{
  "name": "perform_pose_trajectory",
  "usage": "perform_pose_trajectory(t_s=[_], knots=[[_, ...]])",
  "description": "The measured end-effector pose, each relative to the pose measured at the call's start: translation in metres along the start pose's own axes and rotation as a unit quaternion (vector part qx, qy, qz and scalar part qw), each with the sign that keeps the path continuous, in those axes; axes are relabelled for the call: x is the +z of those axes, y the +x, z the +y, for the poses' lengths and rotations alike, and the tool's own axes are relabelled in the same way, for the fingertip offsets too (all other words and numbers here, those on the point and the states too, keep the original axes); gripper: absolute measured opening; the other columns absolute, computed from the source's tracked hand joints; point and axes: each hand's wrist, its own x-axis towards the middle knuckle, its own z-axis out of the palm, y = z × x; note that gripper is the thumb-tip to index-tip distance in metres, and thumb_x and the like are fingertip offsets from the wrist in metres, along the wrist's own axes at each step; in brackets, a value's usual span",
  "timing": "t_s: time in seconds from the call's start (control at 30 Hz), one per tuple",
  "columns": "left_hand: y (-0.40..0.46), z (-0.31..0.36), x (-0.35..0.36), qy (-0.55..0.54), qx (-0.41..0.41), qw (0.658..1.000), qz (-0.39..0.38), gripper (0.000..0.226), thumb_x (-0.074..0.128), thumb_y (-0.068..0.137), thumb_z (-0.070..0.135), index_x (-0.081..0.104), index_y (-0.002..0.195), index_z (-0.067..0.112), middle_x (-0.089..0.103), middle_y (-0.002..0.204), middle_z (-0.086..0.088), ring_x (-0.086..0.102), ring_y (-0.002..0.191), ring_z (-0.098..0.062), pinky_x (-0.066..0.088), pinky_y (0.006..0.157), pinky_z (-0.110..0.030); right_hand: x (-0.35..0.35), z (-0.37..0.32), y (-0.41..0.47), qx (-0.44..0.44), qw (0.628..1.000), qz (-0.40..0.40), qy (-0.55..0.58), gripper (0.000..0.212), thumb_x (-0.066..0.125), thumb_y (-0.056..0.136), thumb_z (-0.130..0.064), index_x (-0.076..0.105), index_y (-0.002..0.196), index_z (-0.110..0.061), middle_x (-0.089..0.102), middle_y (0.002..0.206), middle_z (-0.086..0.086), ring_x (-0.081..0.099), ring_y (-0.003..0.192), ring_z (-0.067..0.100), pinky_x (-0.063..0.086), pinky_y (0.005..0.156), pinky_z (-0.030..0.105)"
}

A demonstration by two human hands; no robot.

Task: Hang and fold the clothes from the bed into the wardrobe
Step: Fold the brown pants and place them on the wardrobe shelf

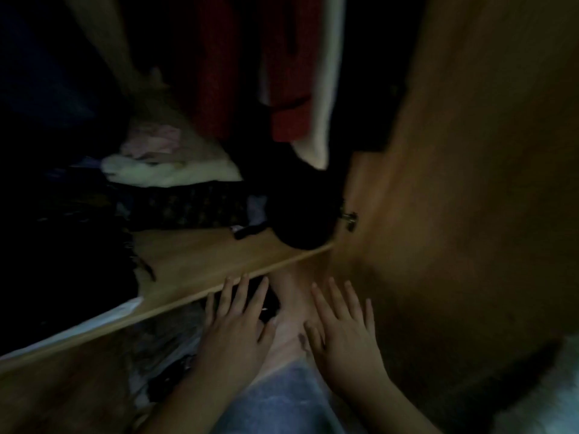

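Pressing flat, your left hand [235,327] and right hand [341,333] lie with fingers spread and straight on a pale folded garment [289,311], one on each side of it. Its long axis runs away from you, under the wooden shelf [200,264] into the lower wardrobe compartment, so any push goes straight forward. Both hands sit equally near. Beyond hang red clothes [282,89].
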Motion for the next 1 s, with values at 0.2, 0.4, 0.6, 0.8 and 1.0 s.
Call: perform_pose_trajectory(t_s=[0.2, 0.4, 0.6, 0.8, 1.0], knots=[[-0.095, 0.165, 0.041, -0.007, 0.178, 0.983, -0.05, 0.076, -0.004, 0.082, 0.069, -0.015, 0.153, 0.043, -0.016, 0.165, 0.005, -0.028, 0.146, -0.014, -0.009, 0.12, -0.046, -0.017, 0.108, -0.188, 0.163, 0.985, 0.049, -0.014, 0.061, 0.025, 0.096, -0.059, 0.028, 0.153, -0.036, 0.026, 0.163, 0.0, 0.017, 0.152, 0.027, 0.021, 0.117, 0.059], [-0.238, 0.332, 0.089, -0.038, 0.353, 0.93, -0.094, 0.077, 0.009, 0.084, 0.068, 0.002, 0.156, 0.041, 0.003, 0.167, 0.0, -0.005, 0.153, -0.024, 0.004, 0.121, -0.051, -0.03, 0.198, -0.422, 0.343, 0.934, 0.102, -0.022, 0.064, 0.024, 0.096, -0.057, 0.022, 0.156, -0.035, 0.019, 0.165, -0.001, 0.01, 0.153, 0.026, 0.014, 0.12, 0.058], [-0.362, 0.452, 0.113, -0.037, 0.496, 0.858, -0.128, 0.078, 0.003, 0.084, 0.069, -0.003, 0.156, 0.039, -0.003, 0.167, -0.001, -0.011, 0.152, -0.025, -0.001, 0.121, -0.053, -0.04, 0.226, -0.609, 0.503, 0.851, 0.15, -0.018, 0.067, 0.016, 0.095, -0.059, 0.015, 0.158, -0.035, 0.009, 0.166, -0.003, -0.002, 0.154, 0.022, 0.005, 0.122, 0.056], [-0.434, 0.518, 0.131, -0.027, 0.564, 0.808, -0.164, 0.081, -0.005, 0.08, 0.07, -0.011, 0.155, 0.039, -0.009, 0.166, -0.001, -0.015, 0.152, -0.025, -0.002, 0.122, -0.052, -0.04, 0.239, -0.707, 0.585, 0.795, 0.161, 0.004, 0.07, 0.013, 0.091, -0.06, 0.008, 0.157, -0.038, 0.003, 0.166, -0.005, -0.005, 0.153, 0.018, -0.001, 0.121, 0.05], [-0.451, 0.563, 0.161, -0.019, 0.585, 0.787, -0.198, 0.083, -0.006, 0.079, 0.071, -0.011, 0.155, 0.038, -0.008, 0.166, -0.002, -0.013, 0.152, -0.026, 0.0, 0.122, -0.052, -0.037, 0.278, -0.742, 0.615, 0.774, 0.152, 0.011, 0.073, 0.004, 0.088, -0.061, 0.0, 0.157, -0.039, -0.004, 0.167, -0.006, -0.012, 0.153, 0.017, -0.004, 0.123, 0.047]])
